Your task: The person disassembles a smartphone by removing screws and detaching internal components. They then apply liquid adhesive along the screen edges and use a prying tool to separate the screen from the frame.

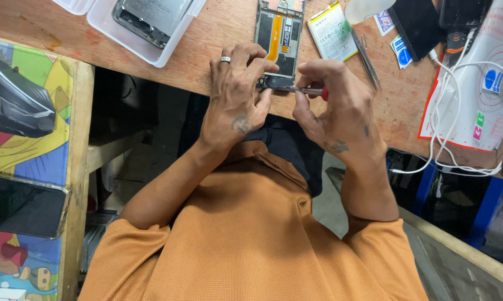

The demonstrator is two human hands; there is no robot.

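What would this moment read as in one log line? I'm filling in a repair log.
left hand: steadies opened phone | right hand: holds red-handled screwdriver, tip at phone's lower end | nearby: tweezers, battery

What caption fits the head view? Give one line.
Left hand steadies an opened phone; right hand works a screwdriver.

Both forearms reach forward from orange sleeves to the surface (218, 39) edge. The left hand (234, 92) arches there, ringed fingers (246, 56) curled down. The right hand (335, 103) sits just beside it, fingers pinched closed.
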